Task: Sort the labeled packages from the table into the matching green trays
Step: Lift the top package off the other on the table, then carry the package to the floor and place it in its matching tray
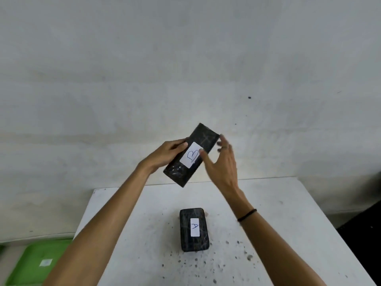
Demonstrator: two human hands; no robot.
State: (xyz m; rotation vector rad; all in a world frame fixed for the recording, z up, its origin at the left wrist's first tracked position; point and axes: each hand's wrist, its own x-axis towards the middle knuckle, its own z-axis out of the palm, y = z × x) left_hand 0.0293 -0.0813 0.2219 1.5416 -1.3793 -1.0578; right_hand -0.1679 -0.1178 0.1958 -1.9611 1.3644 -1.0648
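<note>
The left hand (168, 150) grips the B package (191, 154) above the table (268, 203); the right hand (221, 162) is spread beside it. The A package (194, 229) lies nearer.

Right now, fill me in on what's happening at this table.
A person is sorting black wrapped packages. The left hand holds the package labeled B up above the white table, while the right hand is open beside it. The package labeled A lies on the table. A green tray sits low at the left.
</note>
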